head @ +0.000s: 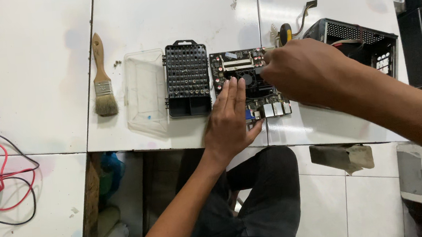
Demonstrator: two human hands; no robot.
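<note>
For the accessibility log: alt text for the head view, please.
Left hand lies flat on a small circuit board on a white table while the right hand works at its top edge; a bit set and paintbrush lie left.

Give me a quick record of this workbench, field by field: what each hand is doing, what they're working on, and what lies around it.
left hand: left hand lies flat on the near edge of the circuit board
right hand: right hand reaches over the board's top; fingertips hidden, grip unclear
board position: on the white table, right of the bit set
bit set: black screwdriver bit case, open, with clear lid beside it
brush: paintbrush left of the lid
far right: black metal computer case
far left: red and black wires
</note>
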